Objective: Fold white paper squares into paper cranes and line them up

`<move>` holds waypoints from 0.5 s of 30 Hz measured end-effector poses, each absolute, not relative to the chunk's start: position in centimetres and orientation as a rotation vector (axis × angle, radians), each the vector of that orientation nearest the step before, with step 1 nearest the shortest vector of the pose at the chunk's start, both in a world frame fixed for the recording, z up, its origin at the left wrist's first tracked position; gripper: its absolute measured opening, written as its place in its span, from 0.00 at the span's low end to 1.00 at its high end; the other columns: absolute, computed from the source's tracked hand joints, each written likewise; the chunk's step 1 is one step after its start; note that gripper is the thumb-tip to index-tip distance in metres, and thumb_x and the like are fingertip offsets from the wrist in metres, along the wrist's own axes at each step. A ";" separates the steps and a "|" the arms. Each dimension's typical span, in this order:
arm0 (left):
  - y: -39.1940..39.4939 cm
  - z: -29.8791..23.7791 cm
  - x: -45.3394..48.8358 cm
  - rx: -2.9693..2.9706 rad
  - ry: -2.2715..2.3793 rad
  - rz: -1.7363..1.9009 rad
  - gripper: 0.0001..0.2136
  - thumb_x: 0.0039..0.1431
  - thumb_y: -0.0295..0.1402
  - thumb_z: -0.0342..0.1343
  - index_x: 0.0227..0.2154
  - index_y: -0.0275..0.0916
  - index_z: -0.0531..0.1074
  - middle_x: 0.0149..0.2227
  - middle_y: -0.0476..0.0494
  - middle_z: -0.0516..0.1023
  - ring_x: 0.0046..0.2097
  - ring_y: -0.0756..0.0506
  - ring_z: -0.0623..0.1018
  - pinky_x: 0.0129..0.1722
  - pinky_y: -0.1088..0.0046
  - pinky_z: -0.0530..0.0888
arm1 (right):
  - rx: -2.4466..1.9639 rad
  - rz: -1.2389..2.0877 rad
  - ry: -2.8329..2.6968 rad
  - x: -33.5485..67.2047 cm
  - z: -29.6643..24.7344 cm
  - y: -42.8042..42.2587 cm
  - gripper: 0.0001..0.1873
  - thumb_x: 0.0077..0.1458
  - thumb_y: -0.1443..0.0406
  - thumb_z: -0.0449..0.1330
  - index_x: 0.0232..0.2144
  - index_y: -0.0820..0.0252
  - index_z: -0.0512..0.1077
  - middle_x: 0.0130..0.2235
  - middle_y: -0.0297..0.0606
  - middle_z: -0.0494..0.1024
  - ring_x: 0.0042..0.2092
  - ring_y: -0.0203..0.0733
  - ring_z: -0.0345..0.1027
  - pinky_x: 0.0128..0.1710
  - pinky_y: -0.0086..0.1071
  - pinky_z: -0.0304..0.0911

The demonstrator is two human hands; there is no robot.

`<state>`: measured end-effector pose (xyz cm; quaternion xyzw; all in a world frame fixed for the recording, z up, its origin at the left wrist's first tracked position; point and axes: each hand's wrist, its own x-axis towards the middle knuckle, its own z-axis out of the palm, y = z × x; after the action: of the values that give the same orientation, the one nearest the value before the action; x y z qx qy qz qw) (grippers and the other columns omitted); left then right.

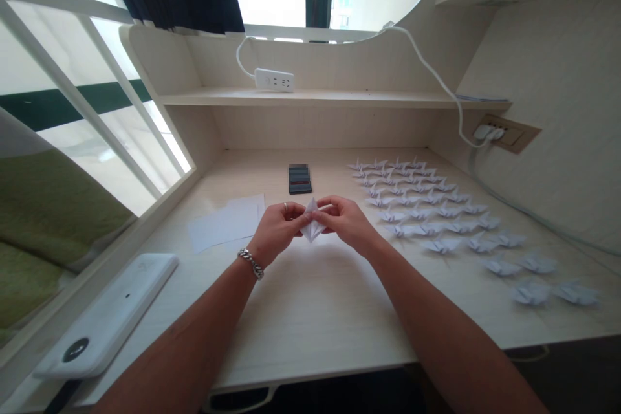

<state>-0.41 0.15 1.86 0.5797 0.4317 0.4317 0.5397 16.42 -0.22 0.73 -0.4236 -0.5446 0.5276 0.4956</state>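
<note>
Between my two hands is a folded piece of white paper (313,228), diamond-shaped with a point at top and bottom, held up over the desk. My left hand (279,225), with a ring and a chain bracelet (251,263), pinches its left side. From the other side my right hand (345,221) grips it, thumb laid on the front. The fingertips behind the paper are partly hidden. Many folded paper cranes (427,197) stand in rows at the right of the desk. Loose sheets of white paper (226,223) lie to the left of my hands.
Behind my hands lies a dark phone-like device (299,179). A long white device (111,314) sits along the desk's left edge. On the back shelf (339,100) rests a power strip (274,79); a white cable (434,74) runs down to a wall socket (509,134) at the right.
</note>
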 end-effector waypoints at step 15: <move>-0.1 2.2 -0.1 1.262 0.950 1.128 0.24 0.42 0.38 0.71 0.41 0.30 0.76 0.27 0.43 0.81 0.30 0.47 0.80 0.34 0.68 0.79 | -0.972 1.298 -1.161 15.6 0.4 -0.4 0.21 0.36 0.53 0.73 0.30 0.61 0.77 0.27 0.36 0.80 0.29 0.39 0.74 0.31 0.33 0.69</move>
<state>-0.14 -0.06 2.20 0.5365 0.4039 0.4796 0.5648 15.57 -0.44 0.39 -0.4094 -0.4889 0.5468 0.5425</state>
